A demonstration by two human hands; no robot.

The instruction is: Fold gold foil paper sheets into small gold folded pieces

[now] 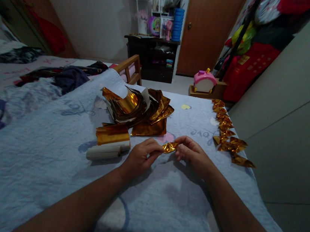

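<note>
A small folded piece of gold foil paper is stretched between my two hands, just above the light blue bedspread. My left hand pinches its left end, and my right hand pinches the right end between thumb and fingers. Beyond my hands lies a fanned, curled stack of gold foil sheets. Left of my left hand is a pale grey rolled stick-like object, with a gold sheet behind it.
Several folded gold foil pieces lie in a row along the bed's right edge, beside a pale cabinet. Rumpled dark clothes lie at the left. A wooden chair and a pink toy stand past the far edge.
</note>
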